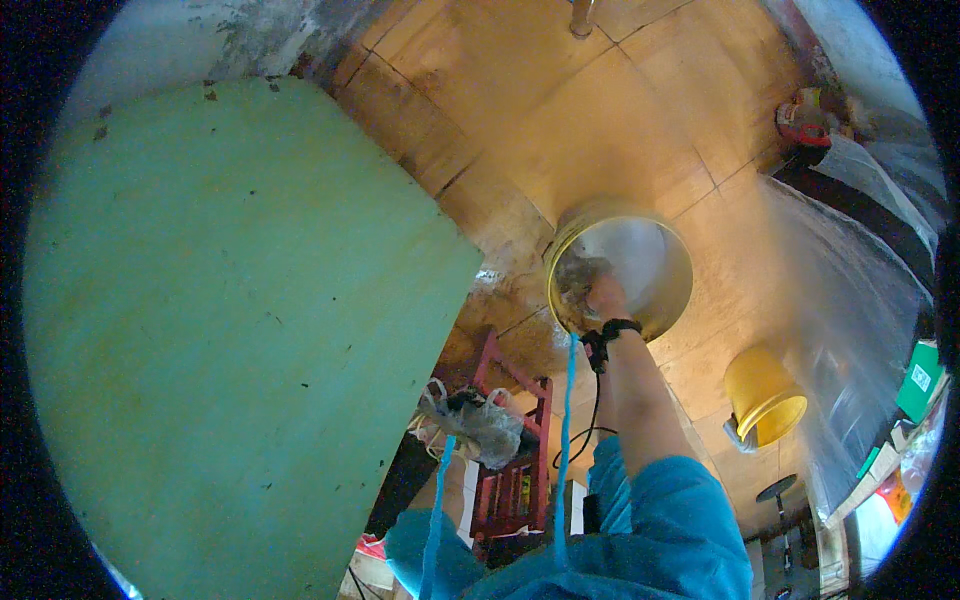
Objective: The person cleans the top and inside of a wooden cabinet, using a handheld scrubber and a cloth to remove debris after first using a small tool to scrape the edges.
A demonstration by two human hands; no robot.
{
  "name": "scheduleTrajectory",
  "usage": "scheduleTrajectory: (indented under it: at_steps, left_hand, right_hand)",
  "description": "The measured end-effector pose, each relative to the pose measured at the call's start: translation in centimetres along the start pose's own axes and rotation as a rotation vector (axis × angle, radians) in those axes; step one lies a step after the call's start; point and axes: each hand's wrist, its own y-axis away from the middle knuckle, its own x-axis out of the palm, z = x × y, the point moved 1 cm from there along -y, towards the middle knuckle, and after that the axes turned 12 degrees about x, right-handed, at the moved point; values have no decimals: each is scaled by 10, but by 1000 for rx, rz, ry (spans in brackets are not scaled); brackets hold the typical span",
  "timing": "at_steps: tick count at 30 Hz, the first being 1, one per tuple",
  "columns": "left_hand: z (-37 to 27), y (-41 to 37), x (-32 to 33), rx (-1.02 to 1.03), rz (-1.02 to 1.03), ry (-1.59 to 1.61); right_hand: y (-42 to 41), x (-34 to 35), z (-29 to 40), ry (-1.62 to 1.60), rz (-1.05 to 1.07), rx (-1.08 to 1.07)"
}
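My right hand (606, 296) reaches down into a large round bucket (679, 259) with a yellowish rim and a pale inside. Beside my fingers is a dark grey-brown patch or clump (579, 277), too blurred to name. Whether my fingers are closed on it I cannot tell. Around my right wrist runs a black band (621, 328), and a small black device (595, 350) with a thin cable hangs from it. My left hand is not in view. A crumpled grey plastic bag (487, 435) sits on a dark red wooden stool or chair (544, 450) in front of me.
A green tabletop (247, 300) fills the left, its corner close to the bucket. Tan floor tiles (585, 135) lie beyond. On the right, a smaller yellow bucket (761, 394) stands near clear plastic sheeting (840, 337). Two blue cords (568, 450) dangle before me.
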Motion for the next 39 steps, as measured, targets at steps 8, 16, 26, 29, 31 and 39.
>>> scheduleTrajectory:
  at_steps: [8,16,26,29,31,39]
  left_hand:
    - [3,-1,-2,2,15,9]
    - [5,-1,11,50,-19,40]
    - [-24,-26,6,85,-50,116]
    - [-24,-27,11,190,-198,125]
    - [-23,-18,14,334,-281,181]
    - [-156,-29,19,137,-152,912]
  right_hand:
    - [76,-75,-23,-289,-557,-13]
    - [-24,9,-53,-162,-351,-132]
    - [227,-169,-60,-801,-157,-259]
    - [268,-200,-72,-553,-288,-353]
    - [287,-210,-83,-676,-273,-388]
    - [395,-269,-90,-535,-335,-511]
